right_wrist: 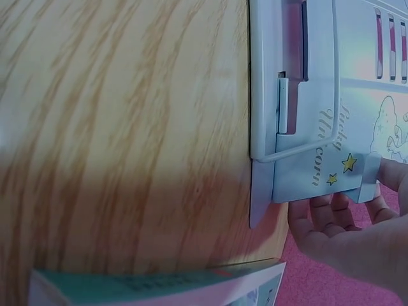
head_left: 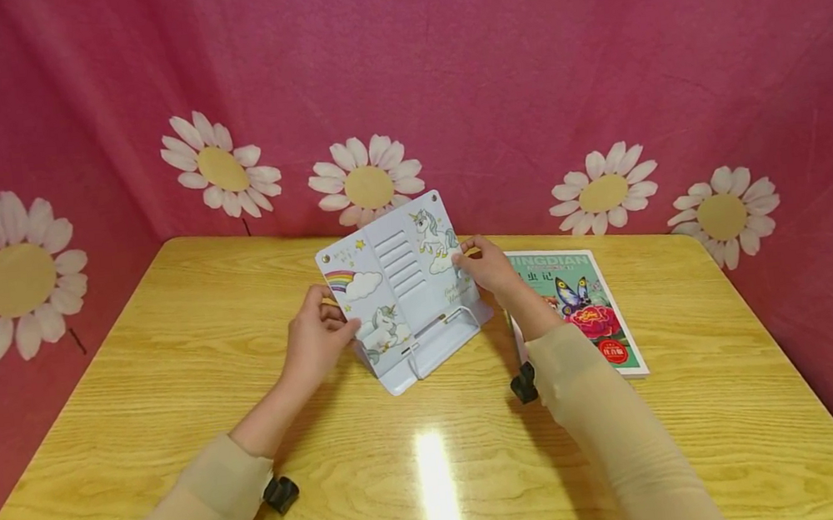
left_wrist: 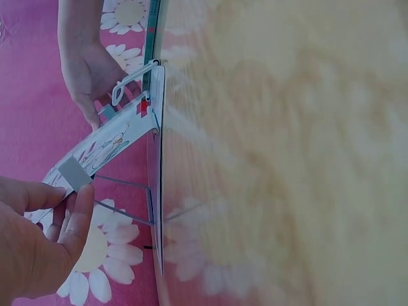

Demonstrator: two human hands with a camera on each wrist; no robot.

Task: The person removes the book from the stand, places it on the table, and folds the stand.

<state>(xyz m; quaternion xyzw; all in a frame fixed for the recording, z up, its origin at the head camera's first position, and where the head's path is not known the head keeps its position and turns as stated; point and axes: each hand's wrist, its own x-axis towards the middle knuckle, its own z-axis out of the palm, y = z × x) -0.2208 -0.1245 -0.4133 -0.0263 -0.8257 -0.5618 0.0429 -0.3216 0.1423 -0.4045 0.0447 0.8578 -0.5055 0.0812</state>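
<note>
A white book stand (head_left: 418, 300) with unicorns, a rainbow and a slotted middle leans back on its base on the table. My left hand (head_left: 313, 343) pinches the left edge of its tilted panel between thumb and fingers, by a small grey side tab (left_wrist: 74, 173). On the opposite edge, my right hand (head_left: 491, 268) grips the panel, its thumb in front and fingers behind, near another side tab (right_wrist: 368, 178). A white wire page holder (right_wrist: 336, 76) stands at the front ledge. Behind the panel, thin wire legs (left_wrist: 124, 183) reach down to the base.
A green illustrated book (head_left: 624, 345) with a butterfly and a red flower lies to the right of the stand, partly behind my right forearm. The wooden table (head_left: 172, 384) meets a pink daisy-printed cloth (head_left: 474, 78) at the back and sides.
</note>
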